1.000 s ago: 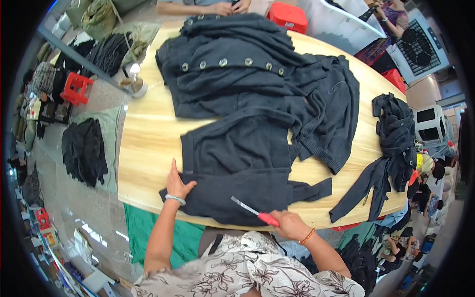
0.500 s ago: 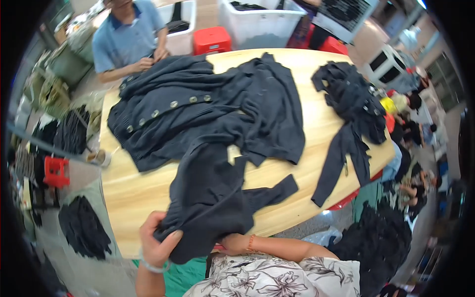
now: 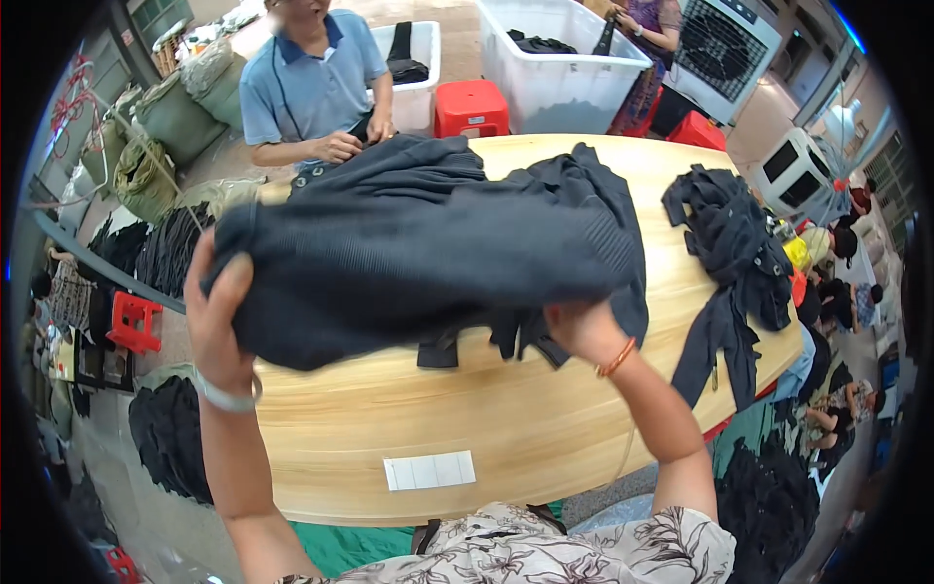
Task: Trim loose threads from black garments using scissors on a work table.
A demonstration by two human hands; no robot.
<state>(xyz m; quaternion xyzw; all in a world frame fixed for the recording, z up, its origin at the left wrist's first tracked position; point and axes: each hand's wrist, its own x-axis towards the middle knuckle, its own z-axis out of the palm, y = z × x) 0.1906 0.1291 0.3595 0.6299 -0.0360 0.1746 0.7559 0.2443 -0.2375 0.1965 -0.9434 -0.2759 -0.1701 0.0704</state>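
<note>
Overhead, both hands lift a dark garment (image 3: 418,263) above the wooden bench (image 3: 506,428); left hand (image 3: 219,321) fingers clamp its edge; right hand (image 3: 584,331) grips underneath, fingers closed on the cloth.

Both forearms raised from six o'clock. Left hand (image 3: 219,316) at nine o'clock, fingers clenched; right hand (image 3: 582,329) at three o'clock, likewise clenched.
</note>
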